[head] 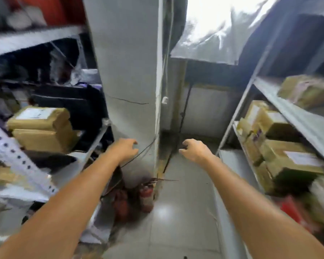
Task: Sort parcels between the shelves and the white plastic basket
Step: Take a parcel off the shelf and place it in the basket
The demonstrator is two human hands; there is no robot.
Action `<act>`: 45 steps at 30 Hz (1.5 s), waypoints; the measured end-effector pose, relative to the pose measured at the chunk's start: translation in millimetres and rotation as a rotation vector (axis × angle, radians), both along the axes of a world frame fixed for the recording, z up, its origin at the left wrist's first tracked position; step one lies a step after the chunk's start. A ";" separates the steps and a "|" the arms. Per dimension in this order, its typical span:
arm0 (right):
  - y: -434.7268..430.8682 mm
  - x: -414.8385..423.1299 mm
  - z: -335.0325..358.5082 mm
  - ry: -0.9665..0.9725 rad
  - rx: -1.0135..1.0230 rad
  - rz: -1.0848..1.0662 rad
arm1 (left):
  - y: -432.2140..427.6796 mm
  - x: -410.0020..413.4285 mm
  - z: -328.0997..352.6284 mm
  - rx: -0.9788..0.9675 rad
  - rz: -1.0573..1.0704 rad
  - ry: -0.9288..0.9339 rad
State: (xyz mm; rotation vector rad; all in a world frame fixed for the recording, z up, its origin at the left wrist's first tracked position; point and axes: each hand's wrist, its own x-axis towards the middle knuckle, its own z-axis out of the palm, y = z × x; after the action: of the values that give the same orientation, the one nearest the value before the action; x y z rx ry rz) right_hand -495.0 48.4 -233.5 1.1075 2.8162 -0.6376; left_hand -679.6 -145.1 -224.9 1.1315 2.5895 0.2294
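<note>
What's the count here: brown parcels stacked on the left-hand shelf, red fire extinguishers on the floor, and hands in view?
Brown parcels stacked on the left shelf: 2
Red fire extinguishers on the floor: 2
Hands, the left hand and the right hand, both holding nothing: 2
Total: 6

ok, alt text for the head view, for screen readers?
An empty left hand and right hand, fingers loosely curled, reach down a narrow aisle between metal shelves stacked with tan parcels. A grey pillar stands ahead, red fire extinguishers at its foot.
</note>
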 end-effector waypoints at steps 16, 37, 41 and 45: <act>-8.4 280.4 -41.2 0.012 -0.077 -1.068 | 246.7 192.2 -61.8 0.009 -1.007 -0.047; -4.6 515.9 -197.3 0.477 -0.042 -1.642 | 292.2 520.4 -207.3 0.033 -1.164 -0.496; 13.4 518.0 -225.5 0.593 -0.061 -1.711 | 312.9 542.2 -229.0 -0.023 -1.095 -0.708; 13.2 517.0 -232.3 0.715 -0.081 -1.761 | 315.0 544.5 -232.0 -0.035 -1.013 -0.943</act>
State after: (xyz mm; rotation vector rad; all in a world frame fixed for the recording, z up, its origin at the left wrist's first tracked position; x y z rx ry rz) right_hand 22.1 61.6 -465.7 3.6176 1.1292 -1.2171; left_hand -135.1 169.9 -456.8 1.6258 1.0534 0.3483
